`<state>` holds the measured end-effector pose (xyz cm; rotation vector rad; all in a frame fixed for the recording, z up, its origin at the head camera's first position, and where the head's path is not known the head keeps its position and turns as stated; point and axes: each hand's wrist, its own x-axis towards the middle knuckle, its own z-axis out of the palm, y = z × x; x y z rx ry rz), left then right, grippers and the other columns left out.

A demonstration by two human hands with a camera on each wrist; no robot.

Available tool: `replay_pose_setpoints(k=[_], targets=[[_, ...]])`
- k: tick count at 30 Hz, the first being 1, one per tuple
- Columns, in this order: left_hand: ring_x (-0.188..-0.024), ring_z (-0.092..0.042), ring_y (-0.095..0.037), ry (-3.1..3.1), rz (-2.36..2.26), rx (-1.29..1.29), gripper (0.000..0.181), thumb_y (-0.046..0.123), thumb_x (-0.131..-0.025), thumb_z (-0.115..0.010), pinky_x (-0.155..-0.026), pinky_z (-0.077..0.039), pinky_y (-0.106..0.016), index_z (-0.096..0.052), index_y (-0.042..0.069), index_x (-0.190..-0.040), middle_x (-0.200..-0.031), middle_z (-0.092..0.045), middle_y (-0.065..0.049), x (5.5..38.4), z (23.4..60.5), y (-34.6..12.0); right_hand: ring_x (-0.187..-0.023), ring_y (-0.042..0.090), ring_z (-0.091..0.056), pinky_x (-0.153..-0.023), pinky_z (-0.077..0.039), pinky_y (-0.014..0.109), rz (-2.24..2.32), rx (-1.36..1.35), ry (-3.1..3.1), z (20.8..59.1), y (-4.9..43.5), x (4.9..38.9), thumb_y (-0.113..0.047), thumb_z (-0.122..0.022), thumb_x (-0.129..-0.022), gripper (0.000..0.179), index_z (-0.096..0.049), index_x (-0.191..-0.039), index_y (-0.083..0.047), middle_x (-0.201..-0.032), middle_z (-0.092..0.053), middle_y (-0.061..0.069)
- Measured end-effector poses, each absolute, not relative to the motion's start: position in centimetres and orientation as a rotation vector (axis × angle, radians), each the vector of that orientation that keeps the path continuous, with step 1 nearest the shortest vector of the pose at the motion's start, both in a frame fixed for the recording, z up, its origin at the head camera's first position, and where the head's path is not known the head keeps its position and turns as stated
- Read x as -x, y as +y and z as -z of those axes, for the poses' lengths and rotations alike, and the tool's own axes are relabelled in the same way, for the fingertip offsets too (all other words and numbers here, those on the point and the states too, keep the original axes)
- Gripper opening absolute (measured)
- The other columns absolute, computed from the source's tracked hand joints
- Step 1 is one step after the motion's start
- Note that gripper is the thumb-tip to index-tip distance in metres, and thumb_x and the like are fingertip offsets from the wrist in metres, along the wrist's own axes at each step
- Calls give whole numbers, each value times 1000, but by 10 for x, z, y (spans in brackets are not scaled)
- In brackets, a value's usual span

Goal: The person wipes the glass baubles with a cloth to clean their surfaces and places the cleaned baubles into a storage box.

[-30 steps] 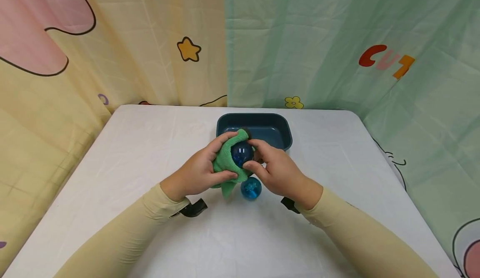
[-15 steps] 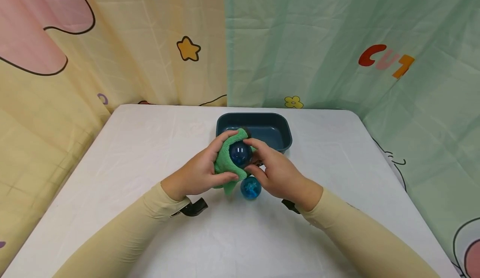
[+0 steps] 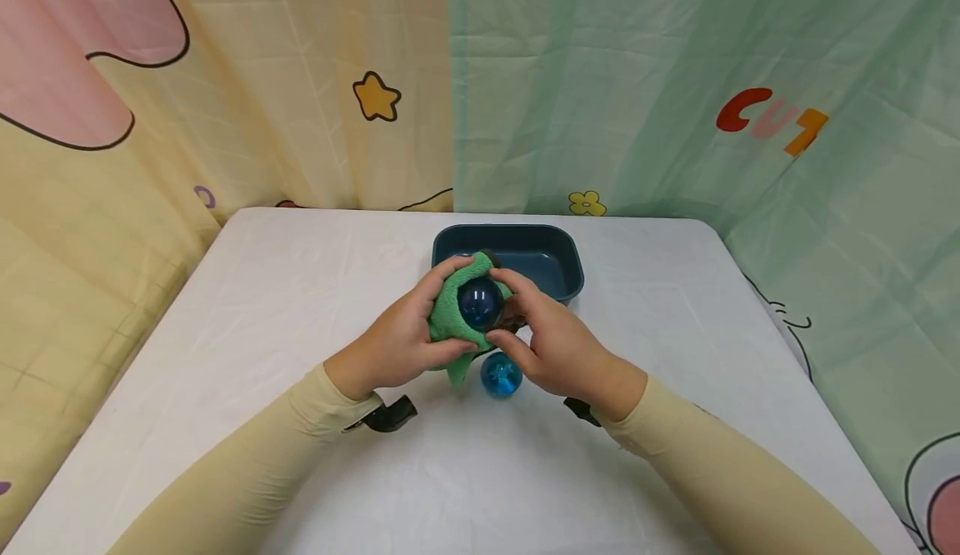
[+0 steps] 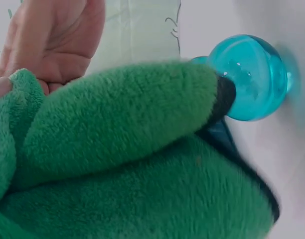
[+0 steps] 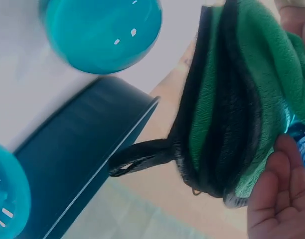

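A dark-blue glossy ball [image 3: 481, 303] sits in a fold of the green fluffy cloth [image 3: 444, 322], above the table. My left hand [image 3: 405, 334] holds the cloth around the ball from the left, thumb below and fingers above. With curled fingers and thumb, my right hand [image 3: 551, 330] grips the ball from the right; its far side is hidden. In the right wrist view, the cloth [image 5: 205, 114] shows black edging and a black loop. A clear turquoise ball [image 3: 501, 374] lies on the table just below the hands, also large in the left wrist view.
Behind the hands stands a dark-blue rectangular bin [image 3: 558, 267], partly covered by them. Another turquoise ball [image 5: 8, 191] shows beside the bin in the right wrist view. A white cloth covers the table [image 3: 300, 272], and printed curtains [image 3: 600, 80] hang behind it.
The dark-blue ball and cloth have shifted slightly up and left. My right fingers have moved around the ball's edge; the turquoise ball on the table stays put.
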<state>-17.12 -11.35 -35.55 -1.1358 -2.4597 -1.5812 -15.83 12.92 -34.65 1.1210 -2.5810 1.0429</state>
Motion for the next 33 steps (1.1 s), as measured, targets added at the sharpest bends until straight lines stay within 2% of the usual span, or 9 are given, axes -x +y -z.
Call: replay_pose_setpoints(k=[5, 14, 17, 21, 25, 30, 33], targets=[[-125, -59, -26, -2461, 1628, 1130, 92, 3, -90, -82, -100, -56, -32, -28, 13, -163, -155, -49, -12, 171, 353, -114, -101, 22, -70, -89, -61, 37, -876, -1153, -2535, 348, 130, 160, -2, -70, -99, 58, -44, -151, 1, -120, -68, 14], [-128, -59, -25, -2472, 1598, 1151, 91, 3, -90, -82, -102, -55, -32, -29, 13, -163, -158, -47, -10, 169, 351, -113, -91, 15, -74, -82, -63, 35, -1070, -1034, -2583, 345, 127, 160, -18, -73, -100, 57, -47, -147, 0, -102, -76, 6], [-128, -59, -26, -2469, 1581, 1134, 91, 3, -89, -83, -103, -54, -34, -30, 12, -162, -158, -48, -11, 169, 352, -113, -94, 16, -74, -85, -63, 37, -1086, -1050, -2573, 345, 128, 160, -17, -74, -100, 58, -47, -149, 0, -107, -75, 7], [-126, -60, -25, -2461, 1590, 1107, 92, 2, -88, -83, -102, -54, -33, -30, 13, -162, -156, -49, -10, 171, 353, -114, -102, 20, -73, -90, -63, 40, -1054, -1114, -2556, 346, 130, 161, -8, -73, -99, 63, -41, -153, 0, -120, -72, 13], [-125, -60, -25, -2461, 1614, 1108, 92, 2, -89, -83, -101, -55, -30, -29, 14, -163, -156, -50, -10, 171, 352, -114, -100, 22, -69, -87, -62, 36, -915, -1125, -2525, 347, 130, 162, -3, -73, -98, 59, -47, -150, -1, -120, -68, 14], [-125, -60, -25, -2451, 1630, 1122, 92, 2, -89, -82, -101, -55, -29, -29, 13, -163, -156, -50, -11, 170, 351, -113, -95, 21, -64, -78, -57, 34, -811, -1078, -2494, 348, 131, 163, -12, -77, -96, 58, -52, -147, -2, -108, -69, 10], [-125, -61, -25, -2450, 1625, 1128, 91, 1, -89, -82, -101, -55, -29, -29, 13, -163, -156, -49, -11, 169, 350, -113, -98, 21, -68, -82, -60, 36, -888, -1062, -2521, 346, 130, 163, -18, -77, -97, 59, -50, -147, 0, -114, -70, 10]])
